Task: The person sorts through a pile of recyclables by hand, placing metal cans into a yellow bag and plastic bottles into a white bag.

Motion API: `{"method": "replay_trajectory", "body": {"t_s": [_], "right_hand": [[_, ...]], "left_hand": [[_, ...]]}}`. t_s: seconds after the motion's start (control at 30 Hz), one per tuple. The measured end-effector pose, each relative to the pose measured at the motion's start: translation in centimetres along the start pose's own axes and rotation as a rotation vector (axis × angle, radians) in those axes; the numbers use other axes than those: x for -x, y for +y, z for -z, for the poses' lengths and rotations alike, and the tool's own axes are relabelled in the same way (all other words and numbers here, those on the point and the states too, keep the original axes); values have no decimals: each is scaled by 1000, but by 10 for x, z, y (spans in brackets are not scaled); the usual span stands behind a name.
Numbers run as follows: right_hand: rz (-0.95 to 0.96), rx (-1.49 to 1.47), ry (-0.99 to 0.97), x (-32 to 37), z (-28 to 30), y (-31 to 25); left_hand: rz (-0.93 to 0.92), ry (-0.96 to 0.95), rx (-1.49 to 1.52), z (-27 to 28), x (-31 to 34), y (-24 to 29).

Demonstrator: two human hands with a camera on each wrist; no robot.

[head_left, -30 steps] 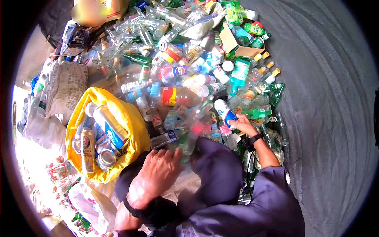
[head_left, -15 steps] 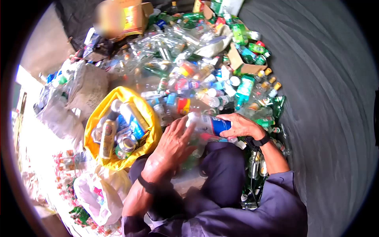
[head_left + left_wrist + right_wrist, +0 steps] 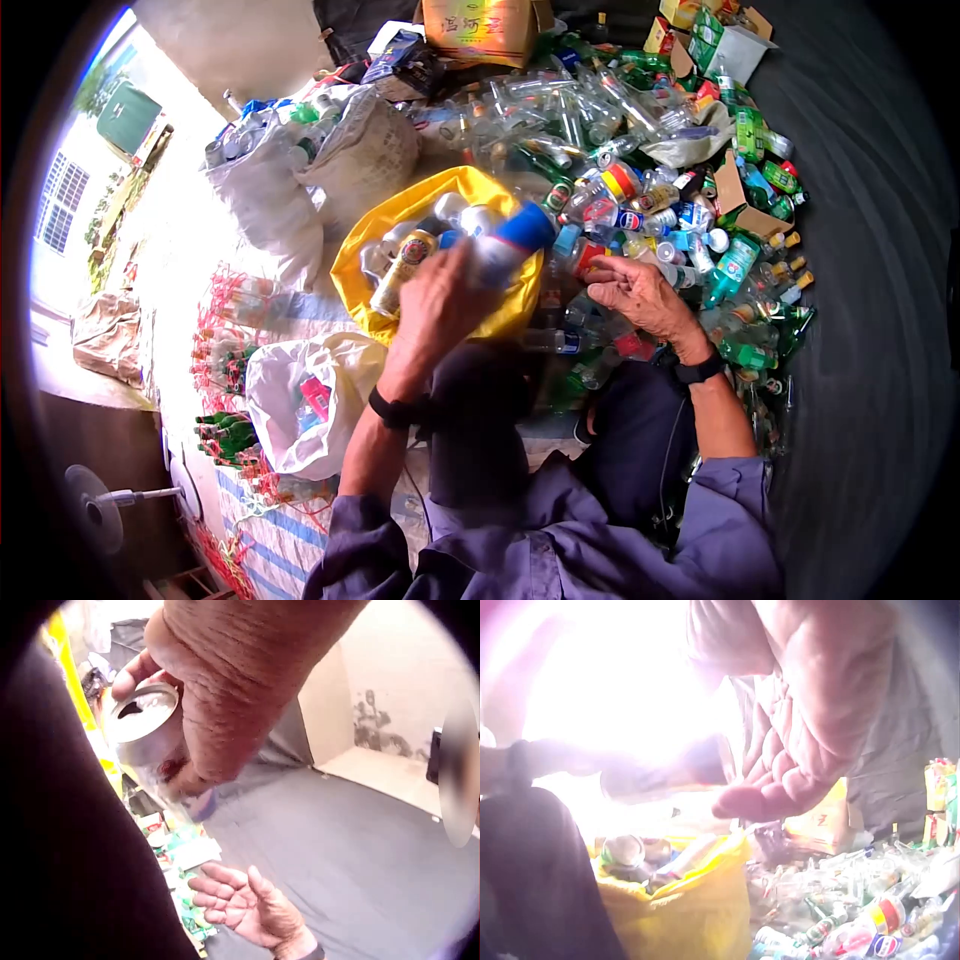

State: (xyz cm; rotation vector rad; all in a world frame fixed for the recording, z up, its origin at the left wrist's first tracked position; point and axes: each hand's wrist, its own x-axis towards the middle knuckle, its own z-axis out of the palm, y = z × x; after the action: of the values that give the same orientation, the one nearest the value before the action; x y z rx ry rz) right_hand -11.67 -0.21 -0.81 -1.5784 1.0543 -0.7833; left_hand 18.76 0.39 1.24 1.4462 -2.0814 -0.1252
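Note:
Over the yellow bag (image 3: 352, 285), my left hand (image 3: 438, 305) grips a tall blue and white drink can (image 3: 517, 243), blurred in the head view. In the left wrist view the can's top (image 3: 146, 716) shows its opened mouth, with fingers curled round the side. Inside the bag lie several cans, among them a gold one (image 3: 404, 272). My right hand (image 3: 648, 302) holds nothing; its fingers are loosely bent above the pile of bottles, to the right of the bag. From the right wrist, the palm and fingers (image 3: 757, 802) appear near the bag's rim.
A wide heap of glass and plastic bottles (image 3: 590, 110) spreads ahead and to the right. A white bag (image 3: 275, 390) stands at the left, with full woven sacks (image 3: 262, 205) behind it. Cardboard boxes (image 3: 480, 35) stand at the back, and dark cloth (image 3: 860, 300) lies along the right.
The blue and white can has passed from my right hand to my left, and moved left over the yellow bag. My right hand has let go. The head view has turned left.

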Motion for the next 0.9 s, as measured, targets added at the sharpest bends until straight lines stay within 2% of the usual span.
{"method": "replay_trajectory", "body": {"t_s": [0.03,0.07,0.13,0.17,0.2,0.27,0.33,0.43,0.5,0.53,0.6,0.63,0.67,0.73,0.87,0.9], "right_hand": [[-98,-113,-8,-3,-7,7],[-96,-114,-12,-7,-13,16],[-147,-39,-83,-12,-25,21],[-167,95,-94,-12,-27,15],[-168,95,-96,-14,-29,15],[-148,208,-130,-18,-32,20],[-165,198,-127,-19,-29,20],[-241,158,-65,-17,-23,18],[-199,100,-36,-13,-12,24],[-150,46,-10,-10,-6,27],[-112,11,49,0,10,26],[-124,15,88,7,19,22],[-136,19,127,14,29,19],[-181,-27,139,29,51,25],[-272,-4,267,66,85,55],[-289,-78,331,76,90,66]], "left_hand": [[94,29,-32,-1,-1,-14],[188,59,-63,-2,-2,-30],[298,103,-127,-13,-1,-61],[324,46,-112,-15,2,-72],[326,46,-113,-13,2,-71],[293,-109,-80,-10,4,-68],[147,-96,-153,-32,12,-86],[217,-201,-44,-33,13,-87],[110,-188,-110,-35,11,-86],[109,-193,-106,-36,9,-84],[222,-380,-10,-37,2,-81],[136,-326,-78,-43,4,-85],[137,-323,-93,-48,5,-89],[275,-444,-79,-41,-7,-76],[269,-421,-117,-54,-10,-83],[212,-392,-139,-60,-8,-90]]}}
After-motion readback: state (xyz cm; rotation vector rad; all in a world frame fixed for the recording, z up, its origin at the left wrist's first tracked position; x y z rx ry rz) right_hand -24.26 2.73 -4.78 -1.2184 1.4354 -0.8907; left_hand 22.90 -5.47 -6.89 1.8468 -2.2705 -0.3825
